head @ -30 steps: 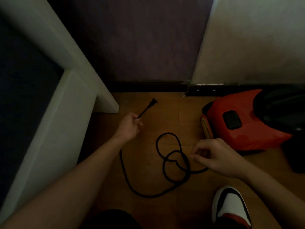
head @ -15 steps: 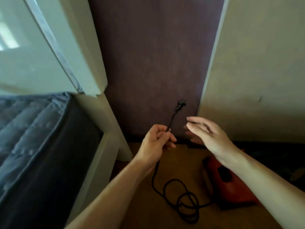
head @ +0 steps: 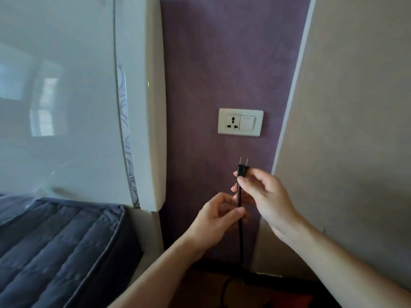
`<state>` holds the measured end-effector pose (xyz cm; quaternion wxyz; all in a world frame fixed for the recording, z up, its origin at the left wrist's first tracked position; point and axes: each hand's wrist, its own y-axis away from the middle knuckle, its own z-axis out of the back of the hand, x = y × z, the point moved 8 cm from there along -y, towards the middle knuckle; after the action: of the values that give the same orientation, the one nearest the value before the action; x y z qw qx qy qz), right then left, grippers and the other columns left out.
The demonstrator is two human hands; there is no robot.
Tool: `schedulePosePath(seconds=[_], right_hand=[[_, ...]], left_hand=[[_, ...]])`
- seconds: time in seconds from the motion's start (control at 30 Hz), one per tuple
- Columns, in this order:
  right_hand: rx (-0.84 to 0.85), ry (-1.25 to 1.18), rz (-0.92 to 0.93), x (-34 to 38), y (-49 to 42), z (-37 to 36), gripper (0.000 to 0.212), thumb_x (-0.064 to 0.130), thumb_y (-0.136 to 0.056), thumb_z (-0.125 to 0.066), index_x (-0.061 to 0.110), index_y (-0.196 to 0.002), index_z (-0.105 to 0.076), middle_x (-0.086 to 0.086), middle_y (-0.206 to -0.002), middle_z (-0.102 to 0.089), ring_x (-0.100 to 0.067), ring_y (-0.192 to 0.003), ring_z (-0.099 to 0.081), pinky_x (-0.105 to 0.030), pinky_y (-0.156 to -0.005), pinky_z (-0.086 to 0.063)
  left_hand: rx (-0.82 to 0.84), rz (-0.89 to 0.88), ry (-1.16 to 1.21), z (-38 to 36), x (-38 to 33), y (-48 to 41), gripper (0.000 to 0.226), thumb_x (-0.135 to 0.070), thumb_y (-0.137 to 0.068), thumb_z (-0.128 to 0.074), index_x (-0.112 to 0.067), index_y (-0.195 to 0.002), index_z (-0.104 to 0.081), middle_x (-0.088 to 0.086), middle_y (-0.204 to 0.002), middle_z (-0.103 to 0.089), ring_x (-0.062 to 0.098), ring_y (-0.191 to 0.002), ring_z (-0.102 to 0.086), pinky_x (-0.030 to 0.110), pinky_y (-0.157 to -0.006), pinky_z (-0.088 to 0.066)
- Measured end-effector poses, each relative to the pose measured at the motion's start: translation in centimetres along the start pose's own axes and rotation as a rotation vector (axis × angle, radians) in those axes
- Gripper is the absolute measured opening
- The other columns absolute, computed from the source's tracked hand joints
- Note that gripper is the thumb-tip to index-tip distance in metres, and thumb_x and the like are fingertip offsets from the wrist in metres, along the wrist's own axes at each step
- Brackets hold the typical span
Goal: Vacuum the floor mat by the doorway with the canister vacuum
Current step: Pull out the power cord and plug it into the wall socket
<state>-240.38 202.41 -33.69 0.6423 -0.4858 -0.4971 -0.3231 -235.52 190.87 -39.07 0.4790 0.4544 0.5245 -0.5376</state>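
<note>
The right hand (head: 264, 194), open a moment ago, now pinches the plug (head: 242, 170) with its fingers (head: 255, 174), prongs up, below the wall socket (head: 232, 122). The left hand (head: 219, 216) grips the cord (head: 240, 232) lower. Plugging in seems next; vacuuming is not begun.

Bedside corner: purple wall, white headboard, daylight

A mottled purple wall (head: 222, 63) stands between a glossy white headboard (head: 66, 130) on the left and a beige wall (head: 355, 107) on the right, edged by a pale trim strip (head: 289, 107). A cream socket plate (head: 240, 122) with one outlet and a rocker switch sits on the purple. The headboard reflects window light and carries a swirl-patterned band (head: 124, 121). Below it lies grey-blue quilted bedding (head: 55, 252); dark skirting (head: 222, 268) meets dim wooden floor (head: 200, 290).
</note>
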Motion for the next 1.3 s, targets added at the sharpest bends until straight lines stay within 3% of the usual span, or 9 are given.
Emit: schedulePosePath(seconds=[0.13, 0.3, 0.47, 0.57, 0.73, 0.83, 0.97, 1.17, 1.3], right_hand=[[-0.054, -0.037, 0.053, 1.6, -1.5, 0.3, 0.015, 0.009, -0.103, -0.058, 0.016, -0.106, -0.071, 0.002, -0.072, -0.069, -0.017, -0.07, -0.065, -0.036, -0.073, -0.058], [-0.12, -0.079, 0.043, 2.4, -3.1, 1.4, 0.019, 0.01, -0.104, -0.056, 0.018, -0.115, -0.07, 0.002, -0.07, -0.058, -0.014, -0.061, -0.054, -0.03, -0.049, -0.051], [-0.124, 0.043, 0.073, 2.1, -4.5, 2.2, 0.02, 0.018, -0.102, -0.062, 0.018, -0.084, -0.071, 0.006, -0.059, -0.053, -0.01, -0.052, -0.045, -0.023, -0.043, -0.031], [-0.126, 0.211, 0.166, 2.4, -5.1, 2.5, 0.025, 0.02, -0.1, -0.065, 0.026, -0.076, -0.069, 0.007, -0.051, -0.057, -0.005, -0.042, -0.045, -0.019, -0.044, -0.035], [-0.254, 0.291, 0.279, 2.4, -6.8, 3.6, 0.02, 0.023, -0.094, -0.074, 0.037, -0.082, -0.064, 0.012, -0.071, -0.075, -0.011, -0.042, -0.064, -0.022, -0.052, -0.048], [-0.268, 0.471, 0.33, 3.4, -8.1, 3.5, 0.007, 0.03, -0.091, -0.075, 0.028, -0.085, -0.075, 0.012, -0.065, -0.072, -0.006, -0.046, -0.063, -0.029, -0.055, -0.053], [-0.363, 0.609, 0.401, 4.0, -9.0, 2.2, 0.01, 0.029, -0.089, -0.077, 0.02, -0.085, -0.08, 0.008, -0.066, -0.073, -0.009, -0.06, -0.067, -0.035, -0.059, -0.054], [-0.584, 0.649, 0.427, 2.5, -9.0, 0.7, 0.011, 0.018, -0.085, -0.082, 0.014, -0.076, -0.078, 0.002, -0.055, -0.067, -0.013, -0.078, -0.061, -0.012, -0.054, -0.035], [-0.64, 0.682, 0.45, 2.2, -9.5, 0.4, 0.007, 0.014, -0.082, -0.085, 0.013, -0.079, -0.079, 0.001, -0.055, -0.067, -0.015, -0.078, -0.06, -0.016, -0.055, -0.029]], left_hand=[[-0.062, -0.067, -0.193, 4.1, -3.5, -2.6, 0.019, -0.025, -0.093, -0.071, -0.016, -0.109, -0.065, 0.004, -0.104, -0.074, 0.014, -0.099, -0.069, 0.028, -0.084, -0.054], [-0.32, -0.314, -0.63, 7.9, -8.5, -6.2, 0.024, -0.029, -0.087, -0.073, -0.024, -0.109, -0.067, -0.008, -0.11, -0.064, 0.006, -0.103, -0.062, 0.031, -0.098, -0.049], [-0.441, -0.525, -0.906, 7.9, -12.0, -8.3, 0.062, -0.054, -0.074, -0.06, -0.028, -0.13, -0.06, -0.006, -0.143, -0.049, 0.019, -0.128, -0.047, 0.031, -0.109, -0.036], [-0.42, -0.553, -1.025, 8.0, -11.9, -9.9, 0.071, -0.057, -0.074, -0.062, -0.034, -0.14, -0.051, -0.008, -0.157, -0.035, 0.024, -0.142, -0.036, 0.042, -0.113, -0.033], [-0.362, -0.724, -1.329, 8.5, -13.1, -12.6, 0.079, -0.057, -0.078, -0.062, -0.03, -0.15, -0.044, -0.003, -0.165, -0.024, 0.023, -0.153, -0.02, 0.051, -0.121, -0.024], [-0.351, -0.739, -1.443, 9.2, -14.3, -13.7, 0.084, -0.058, -0.077, -0.061, -0.028, -0.153, -0.04, -0.002, -0.167, -0.019, 0.023, -0.155, -0.012, 0.057, -0.121, -0.018], [-0.359, -0.688, -1.562, 10.7, -14.0, -13.9, 0.087, -0.062, -0.077, -0.059, -0.031, -0.155, -0.035, -0.002, -0.168, -0.016, 0.024, -0.155, -0.009, 0.061, -0.121, -0.016], [-0.363, -0.661, -1.616, 11.0, -13.4, -14.3, 0.09, -0.07, -0.078, -0.054, -0.035, -0.157, -0.028, -0.004, -0.169, -0.005, 0.025, -0.156, 0.001, 0.065, -0.119, -0.015], [-0.334, -0.644, -1.663, 11.0, -12.8, -14.8, 0.098, -0.076, -0.076, -0.053, -0.036, -0.159, -0.019, -0.002, -0.169, 0.003, 0.028, -0.155, 0.007, 0.069, -0.117, -0.015]])
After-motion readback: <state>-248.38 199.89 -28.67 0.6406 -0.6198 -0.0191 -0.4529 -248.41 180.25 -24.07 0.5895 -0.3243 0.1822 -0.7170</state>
